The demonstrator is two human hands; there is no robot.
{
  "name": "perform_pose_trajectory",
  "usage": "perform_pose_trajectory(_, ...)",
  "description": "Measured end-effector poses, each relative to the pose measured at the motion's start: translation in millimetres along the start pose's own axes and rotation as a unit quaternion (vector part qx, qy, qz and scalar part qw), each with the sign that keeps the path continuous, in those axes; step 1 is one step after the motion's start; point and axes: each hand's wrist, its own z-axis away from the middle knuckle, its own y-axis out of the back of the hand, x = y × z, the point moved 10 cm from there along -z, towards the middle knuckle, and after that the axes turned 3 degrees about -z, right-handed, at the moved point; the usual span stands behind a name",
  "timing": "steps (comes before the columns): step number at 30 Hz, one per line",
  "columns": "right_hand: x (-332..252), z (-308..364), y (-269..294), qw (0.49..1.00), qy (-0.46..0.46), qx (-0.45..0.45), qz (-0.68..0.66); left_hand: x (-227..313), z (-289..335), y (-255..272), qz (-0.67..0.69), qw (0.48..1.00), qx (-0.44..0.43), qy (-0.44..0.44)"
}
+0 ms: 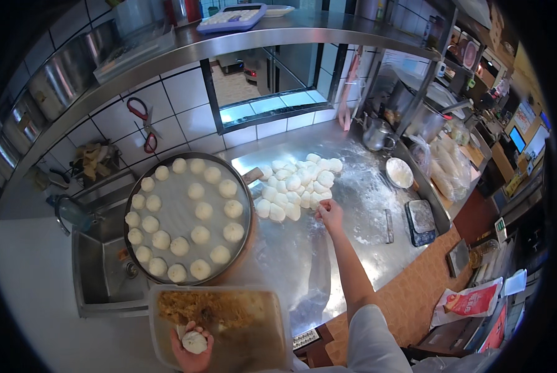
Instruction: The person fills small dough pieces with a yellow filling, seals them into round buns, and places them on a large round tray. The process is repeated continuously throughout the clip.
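Note:
Over the near edge of a plastic tub [281, 323] of brown shredded filling [197, 309], my left hand [186, 355] cups a white pleated bun [195, 342], fingers curled round it. My right arm stretches across the steel table. At its end my right hand [331, 215] is closed in a pinch at the near right edge of a cluster of floured dough pieces [294, 183]; whatever lies between the fingertips is hidden. Left of the cluster, a large round tray [182, 214] holds several filled buns [200, 234] set in rings.
A steel sink [104, 261] lies left of the tray. On the right of the floured table [347, 248] are a bowl of flour [399, 173], a small scale [420, 222] and a metal kettle [378, 133]. Red-handled scissors [147, 126] hang on the tiled wall beneath a steel shelf [253, 42].

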Motion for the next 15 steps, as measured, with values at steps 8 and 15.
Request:
perform_pose_trajectory(8,-8,-30,2,0.955,0.080,0.094,0.270,-1,-5,17,-0.047,0.998,0.028,-0.027)
perform_pose_trajectory(15,6,-34,14,0.972,0.075,0.081,0.207,-7,-10,5,-0.036,0.999,-0.028,-0.014)
